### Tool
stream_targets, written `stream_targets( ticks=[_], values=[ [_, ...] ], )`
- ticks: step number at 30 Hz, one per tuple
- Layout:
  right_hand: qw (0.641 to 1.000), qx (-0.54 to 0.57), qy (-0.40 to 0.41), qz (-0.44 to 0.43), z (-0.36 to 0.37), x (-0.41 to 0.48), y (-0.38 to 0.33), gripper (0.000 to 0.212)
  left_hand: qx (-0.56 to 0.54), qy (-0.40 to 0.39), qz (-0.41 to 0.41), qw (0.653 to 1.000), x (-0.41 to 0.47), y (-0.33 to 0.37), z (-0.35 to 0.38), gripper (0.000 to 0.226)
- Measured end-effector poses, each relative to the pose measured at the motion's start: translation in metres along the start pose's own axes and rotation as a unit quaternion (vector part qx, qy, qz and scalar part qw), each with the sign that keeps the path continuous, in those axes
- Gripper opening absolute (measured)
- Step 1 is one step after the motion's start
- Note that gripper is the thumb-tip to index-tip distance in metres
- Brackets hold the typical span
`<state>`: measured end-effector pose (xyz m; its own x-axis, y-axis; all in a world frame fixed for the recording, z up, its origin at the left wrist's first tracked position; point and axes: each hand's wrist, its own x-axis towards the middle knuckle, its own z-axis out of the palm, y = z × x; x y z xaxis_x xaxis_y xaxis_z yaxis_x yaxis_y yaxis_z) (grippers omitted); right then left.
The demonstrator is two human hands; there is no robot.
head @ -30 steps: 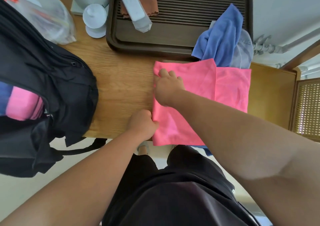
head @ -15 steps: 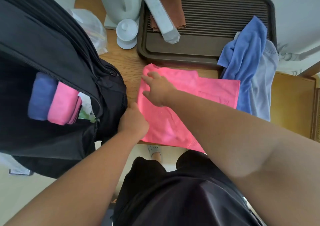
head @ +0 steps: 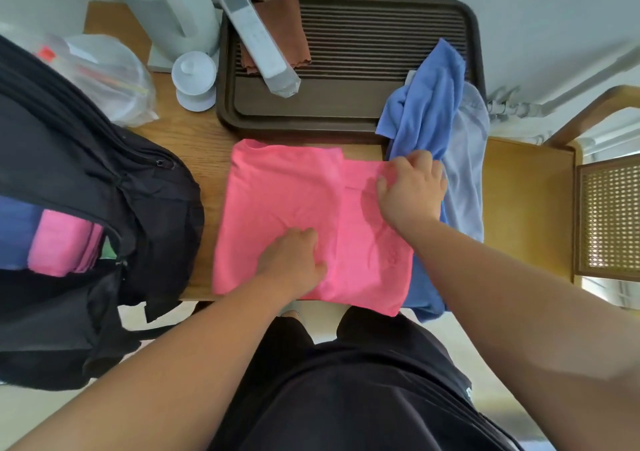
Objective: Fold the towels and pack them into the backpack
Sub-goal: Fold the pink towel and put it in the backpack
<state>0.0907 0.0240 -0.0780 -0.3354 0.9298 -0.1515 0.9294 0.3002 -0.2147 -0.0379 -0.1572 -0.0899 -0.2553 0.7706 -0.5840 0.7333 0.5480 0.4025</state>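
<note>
At the far left a black backpack lies on the desk with its mouth gaping, and inside it a folded blue towel and a folded pink one sit side by side, touching. Beyond it are a clear plastic bag, a white kettle and a small white lidded cup. Next comes a dark slatted tray that carries a white remote lying tilted across a brown cloth. In front of the tray the pink towel lies flat on the desk, its longer side running left to right. A doubled layer covers its left part, with the fold's edge running away from the person. Its near-right corner points toward the person and hangs past the desk's front edge. The left hand rests knuckles-up on the towel's near middle with the fingers curled at that edge; whether it pinches cloth I cannot tell. The right hand grips the towel's far-right corner, fingers curled over it and the thumb on top. Just right of it an unfolded blue towel runs lengthwise from the tray toward the person, passes under the pink towel's right edge and droops off the desk. A pale lilac towel lies along its right side, touching it. A wooden chair stands at the far right.
</note>
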Motion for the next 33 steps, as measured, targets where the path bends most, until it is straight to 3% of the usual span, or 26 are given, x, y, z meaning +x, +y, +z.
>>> stream_targets(
  ticks=[4, 8, 14, 19, 21, 24, 26, 28, 29, 33],
  values=[
    [0.999, 0.024, -0.021, 0.032, -0.007, 0.01, 0.032, 0.032, 0.014, -0.006, 0.01, 1.0, 0.011, 0.025, 0.009, 0.036],
    [0.997, 0.041, -0.061, -0.014, -0.009, 0.015, 0.043, 0.031, 0.059, 0.005, -0.011, 0.998, 0.017, 0.042, 0.016, 0.037],
    [0.986, 0.148, -0.024, -0.07, -0.021, 0.027, 0.051, 0.034, 0.068, 0.037, -0.033, 0.996, 0.018, 0.052, 0.022, 0.033],
    [0.993, 0.066, -0.061, -0.082, -0.022, 0.036, 0.047, 0.039, 0.044, 0.031, -0.016, 0.998, 0.017, 0.055, 0.019, 0.031],
    [0.995, 0.027, -0.038, -0.087, -0.02, 0.026, 0.044, 0.042, 0.043, 0.044, -0.019, 0.998, 0.017, 0.053, 0.02, 0.029],
    [0.981, 0.005, 0.018, -0.194, -0.013, 0.002, 0.035, 0.033, 0.051, 0.052, -0.037, 0.997, 0.017, 0.05, 0.022, 0.029],
    [0.963, -0.011, -0.1, -0.251, -0.009, -0.014, 0.029, 0.026, 0.059, 0.047, -0.037, 0.996, 0.016, 0.046, 0.023, 0.03],
    [0.933, -0.059, -0.262, -0.24, -0.007, -0.027, 0.029, 0.029, 0.054, 0.044, -0.029, 0.997, 0.016, 0.042, 0.024, 0.031],
    [0.919, -0.089, -0.302, -0.236, -0.005, -0.033, 0.032, 0.035, 0.045, 0.042, -0.024, 0.998, 0.016, 0.04, 0.025, 0.033],
    [0.904, -0.164, -0.268, -0.289, 0.003, -0.054, 0.049, 0.068, 0.024, 0.037, -0.004, 0.999, 0.015, 0.035, 0.029, 0.044]
  ],
)
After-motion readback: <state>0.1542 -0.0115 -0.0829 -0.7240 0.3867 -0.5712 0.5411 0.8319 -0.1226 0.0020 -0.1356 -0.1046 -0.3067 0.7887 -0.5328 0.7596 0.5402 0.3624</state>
